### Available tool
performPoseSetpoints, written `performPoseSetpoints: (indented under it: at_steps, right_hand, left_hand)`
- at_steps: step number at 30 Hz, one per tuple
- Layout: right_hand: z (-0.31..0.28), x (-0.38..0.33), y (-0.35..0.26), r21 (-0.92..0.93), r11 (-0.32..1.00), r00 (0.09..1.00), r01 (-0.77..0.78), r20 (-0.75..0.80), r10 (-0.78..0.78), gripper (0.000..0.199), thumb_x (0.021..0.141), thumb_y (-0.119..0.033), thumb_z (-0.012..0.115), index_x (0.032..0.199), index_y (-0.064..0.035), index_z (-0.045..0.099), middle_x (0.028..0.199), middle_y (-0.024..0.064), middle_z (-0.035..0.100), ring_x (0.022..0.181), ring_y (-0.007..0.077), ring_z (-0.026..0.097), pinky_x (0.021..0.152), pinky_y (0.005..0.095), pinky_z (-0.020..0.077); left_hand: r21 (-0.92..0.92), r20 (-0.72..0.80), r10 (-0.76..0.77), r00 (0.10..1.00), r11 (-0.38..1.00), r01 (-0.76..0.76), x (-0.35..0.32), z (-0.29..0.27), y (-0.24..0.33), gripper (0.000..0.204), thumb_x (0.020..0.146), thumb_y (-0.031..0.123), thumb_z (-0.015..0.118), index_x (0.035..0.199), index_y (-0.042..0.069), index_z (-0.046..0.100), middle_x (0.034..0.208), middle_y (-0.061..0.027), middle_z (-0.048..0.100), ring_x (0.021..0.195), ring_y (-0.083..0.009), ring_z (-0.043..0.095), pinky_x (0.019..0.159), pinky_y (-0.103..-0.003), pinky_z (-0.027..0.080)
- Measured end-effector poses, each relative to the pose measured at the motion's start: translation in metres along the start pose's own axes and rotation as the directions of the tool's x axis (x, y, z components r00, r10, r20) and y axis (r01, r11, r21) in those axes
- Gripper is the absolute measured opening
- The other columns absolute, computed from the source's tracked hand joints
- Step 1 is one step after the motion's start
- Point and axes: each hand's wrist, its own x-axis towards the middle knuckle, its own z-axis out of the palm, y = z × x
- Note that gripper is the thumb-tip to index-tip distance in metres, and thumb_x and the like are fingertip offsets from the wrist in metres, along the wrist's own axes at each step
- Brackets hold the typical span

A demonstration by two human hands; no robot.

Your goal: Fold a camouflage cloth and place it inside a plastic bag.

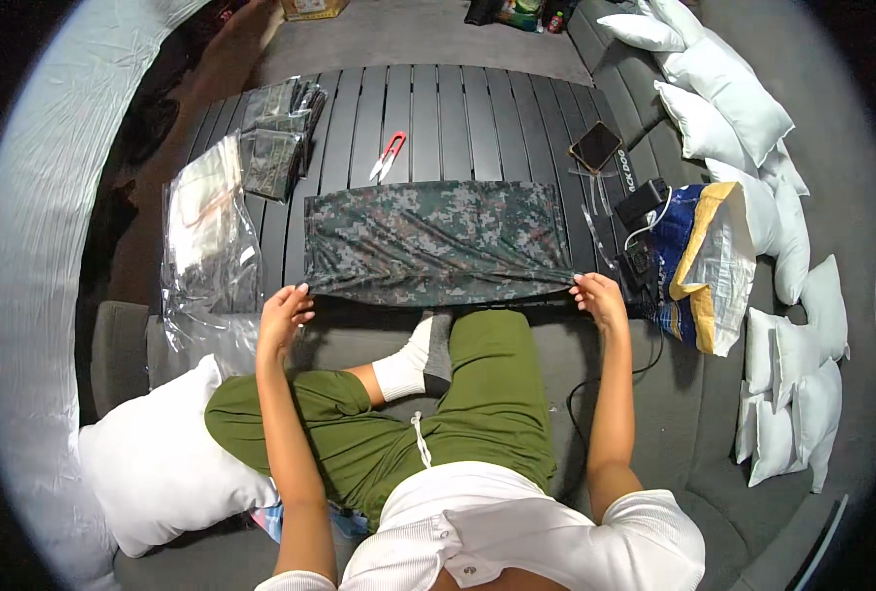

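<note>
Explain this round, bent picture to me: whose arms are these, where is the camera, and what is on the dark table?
There is no machine here. The camera sits on a person's head and looks down, so the arms coming up from the bottom are that person's own; the wide lens bends the edges. The person sits cross-legged on a grey floor at a low black slatted table. The left hand and the right hand each pinch a near corner of a camouflage cloth spread flat on the table. Behind the cloth lie small red-handled snips. At the left are folded camouflage pieces and clear plastic bags. At the right lie a phone and an open blue and yellow bag, with white pillows beyond.
</note>
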Motion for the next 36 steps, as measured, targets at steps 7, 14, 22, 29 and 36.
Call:
performPoseSetpoints:
  at_steps: [7,14,22,29,36]
  right_hand:
    - [0.003,-0.011,0.007,-0.129,0.985,0.992,-0.116,-0.06,0.109,0.022,0.079,-0.022,0.067,0.071,-0.0047,0.056,0.068,0.0061,0.061,0.053,0.0088,0.054,0.045,0.0209,0.0456]
    - [0.009,-0.004,-0.009,-0.18,0.982,0.99,0.05,-0.121,-0.073,0.019,0.077,-0.021,0.069,0.073,-0.0036,0.062,0.063,-0.0023,0.054,0.053,0.0039,0.047,0.045,0.0181,0.0392]
    - [-0.016,-0.013,-0.07,0.342,0.854,0.918,0.392,-0.087,-0.387,0.019,0.083,-0.02,0.062,0.094,-0.0033,0.061,0.085,0.0008,0.063,0.074,0.0097,0.055,0.07,0.0232,0.0416]
    - [0.007,-0.025,-0.128,0.355,0.757,0.836,0.549,-0.229,-0.499,0.03,0.083,-0.025,0.062,0.096,0.0016,0.06,0.091,0.0082,0.063,0.085,0.0151,0.058,0.08,0.0253,0.0411]
    - [0.029,0.013,-0.124,0.562,0.702,0.889,0.439,-0.156,-0.431,0.017,0.079,-0.017,0.067,0.083,-0.0021,0.062,0.078,0.0081,0.064,0.071,0.0151,0.061,0.068,0.026,0.0483]
  left_hand:
    - [0.171,-0.025,-0.11,0.994,0.979,0.113,-0.003,-0.005,-0.01,0.023,0.082,0.025,0.064,0.073,0.007,0.054,0.064,0.0,0.051,0.058,-0.0097,0.054,0.057,-0.023,0.049]
    - [0.137,-0.02,0.005,1.0,0.991,-0.002,-0.005,-0.003,0.022,0.019,0.081,0.02,0.065,0.076,0.004,0.059,0.064,-0.0009,0.054,0.056,-0.0089,0.055,0.057,-0.021,0.049]
    - [0.021,-0.145,0.294,0.945,0.956,-0.294,-0.023,-0.015,0.101,0.017,0.084,0.022,0.062,0.093,0.008,0.06,0.073,0.0047,0.052,0.065,-0.0039,0.046,0.059,-0.019,0.041]
    - [-0.088,-0.182,0.462,0.868,0.871,-0.483,-0.037,-0.003,0.151,0.021,0.086,0.025,0.059,0.092,0.006,0.06,0.079,0.0032,0.057,0.07,-0.0061,0.051,0.063,-0.021,0.041]
    - [-0.185,-0.133,0.453,0.882,0.863,-0.471,0.008,0.014,0.13,0.016,0.084,0.026,0.062,0.083,0.01,0.059,0.066,0.0056,0.053,0.056,-0.0046,0.048,0.053,-0.019,0.039]
